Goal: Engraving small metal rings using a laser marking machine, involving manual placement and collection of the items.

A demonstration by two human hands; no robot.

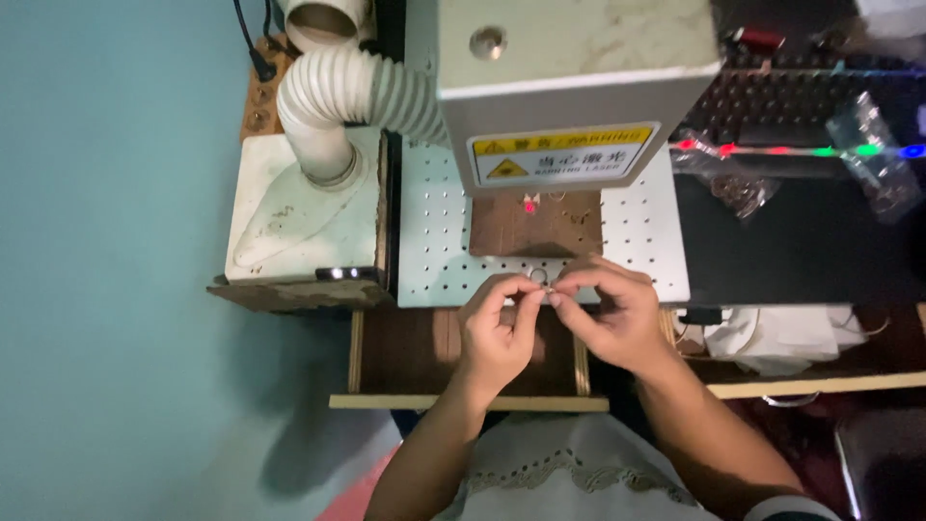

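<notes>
My left hand and my right hand meet in front of a laser marking machine. Between the fingertips of both hands I pinch a small metal ring. The hands hover over the near edge of the white perforated work plate. A brown wooden block lies on the plate under the machine head, with a red light dot on it. Below my hands an open wooden drawer sticks out.
A white ribbed extraction hose bends down into a white hood at the left. Clear plastic bags with small metal parts lie on a black surface at the right. White cloth sits at the right edge. A teal wall fills the left.
</notes>
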